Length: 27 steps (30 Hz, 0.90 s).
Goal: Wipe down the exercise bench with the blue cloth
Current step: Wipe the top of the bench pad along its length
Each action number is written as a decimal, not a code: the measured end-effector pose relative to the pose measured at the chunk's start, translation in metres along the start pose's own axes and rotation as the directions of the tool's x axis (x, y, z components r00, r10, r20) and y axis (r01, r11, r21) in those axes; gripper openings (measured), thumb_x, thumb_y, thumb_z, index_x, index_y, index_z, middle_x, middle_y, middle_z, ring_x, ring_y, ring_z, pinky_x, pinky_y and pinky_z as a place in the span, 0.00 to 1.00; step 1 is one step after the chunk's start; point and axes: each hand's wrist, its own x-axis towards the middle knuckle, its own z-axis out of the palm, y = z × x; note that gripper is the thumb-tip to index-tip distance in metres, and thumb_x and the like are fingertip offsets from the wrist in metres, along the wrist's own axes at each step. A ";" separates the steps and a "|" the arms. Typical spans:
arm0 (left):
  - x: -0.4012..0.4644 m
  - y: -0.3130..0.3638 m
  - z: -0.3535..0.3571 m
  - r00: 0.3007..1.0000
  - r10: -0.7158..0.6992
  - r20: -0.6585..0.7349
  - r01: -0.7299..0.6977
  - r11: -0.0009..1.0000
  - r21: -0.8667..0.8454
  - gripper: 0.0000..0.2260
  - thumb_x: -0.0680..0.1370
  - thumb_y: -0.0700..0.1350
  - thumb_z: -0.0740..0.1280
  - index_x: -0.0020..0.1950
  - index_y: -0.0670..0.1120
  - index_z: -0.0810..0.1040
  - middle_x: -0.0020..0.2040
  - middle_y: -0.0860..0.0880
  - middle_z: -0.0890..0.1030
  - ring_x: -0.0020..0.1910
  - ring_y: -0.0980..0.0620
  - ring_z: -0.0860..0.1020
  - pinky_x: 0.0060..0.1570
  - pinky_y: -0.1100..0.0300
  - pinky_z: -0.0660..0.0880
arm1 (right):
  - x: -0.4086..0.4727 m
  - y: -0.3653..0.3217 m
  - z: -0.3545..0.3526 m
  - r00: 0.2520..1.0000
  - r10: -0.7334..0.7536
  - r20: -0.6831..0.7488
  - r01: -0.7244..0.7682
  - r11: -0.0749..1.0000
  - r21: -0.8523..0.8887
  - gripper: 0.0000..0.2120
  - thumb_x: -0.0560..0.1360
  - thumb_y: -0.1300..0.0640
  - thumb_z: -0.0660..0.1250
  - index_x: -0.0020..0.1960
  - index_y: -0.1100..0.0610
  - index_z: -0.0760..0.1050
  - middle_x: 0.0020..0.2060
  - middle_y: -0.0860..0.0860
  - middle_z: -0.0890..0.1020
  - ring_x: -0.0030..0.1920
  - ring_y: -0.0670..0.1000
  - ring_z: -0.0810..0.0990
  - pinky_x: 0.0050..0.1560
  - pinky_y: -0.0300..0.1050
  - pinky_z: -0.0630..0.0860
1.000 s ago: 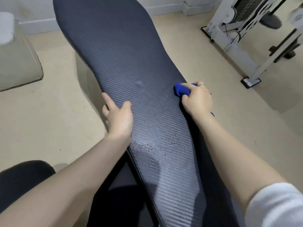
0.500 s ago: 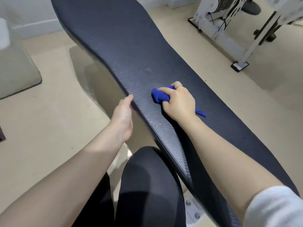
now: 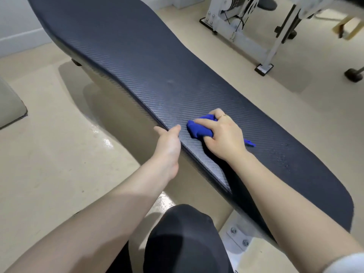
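Note:
A long black exercise bench (image 3: pixel 137 62) with a woven texture runs from the far left to the near right. My right hand (image 3: pixel 222 138) grips a bunched blue cloth (image 3: pixel 199 131) and presses it on the pad near its left edge; a small cloth tip sticks out behind the wrist. Small droplets speckle the pad to the right of that hand. My left hand (image 3: pixel 168 142) holds the bench's left edge, thumb on top, the other fingers hidden below the edge.
A white machine frame (image 3: pixel 242 34) with cables and black feet stands on the beige floor at the back right. A grey padded block (image 3: pixel 9 107) sits at the left. My dark-clad knee (image 3: pixel 183 239) is below the bench; the bench's bolted white base (image 3: pixel 238 237) shows beside it.
My right hand has carried the cloth from the pad's right edge across to near its left edge. My left hand has slid from the top of the pad to its left edge. The view swung left.

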 end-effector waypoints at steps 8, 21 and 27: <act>0.006 0.019 0.035 0.975 -0.126 -0.182 0.128 0.992 -0.003 0.35 0.80 0.53 0.57 0.78 0.45 0.39 0.79 0.48 0.45 0.78 0.49 0.49 0.76 0.52 0.46 | -0.014 0.019 -0.004 0.996 0.079 -0.030 -0.078 0.996 0.049 0.20 0.67 0.55 0.57 0.55 0.42 0.78 0.51 0.50 0.77 0.50 0.56 0.77 0.45 0.47 0.75; 0.006 0.013 0.051 0.894 0.008 -0.449 0.049 0.992 0.116 0.33 0.77 0.47 0.58 0.77 0.40 0.46 0.75 0.43 0.55 0.72 0.40 0.59 0.67 0.48 0.61 | 0.008 0.031 -0.003 0.959 0.259 -0.115 -0.260 0.966 0.004 0.20 0.68 0.57 0.60 0.56 0.43 0.78 0.50 0.52 0.75 0.51 0.58 0.76 0.46 0.48 0.75; 0.005 0.012 0.054 0.874 0.066 -0.482 0.023 0.984 0.175 0.34 0.76 0.49 0.59 0.77 0.39 0.47 0.75 0.42 0.56 0.71 0.39 0.60 0.69 0.49 0.61 | -0.038 0.016 -0.007 0.983 0.173 -0.064 -0.169 0.984 0.060 0.23 0.65 0.53 0.55 0.56 0.45 0.79 0.48 0.53 0.76 0.47 0.59 0.77 0.46 0.49 0.76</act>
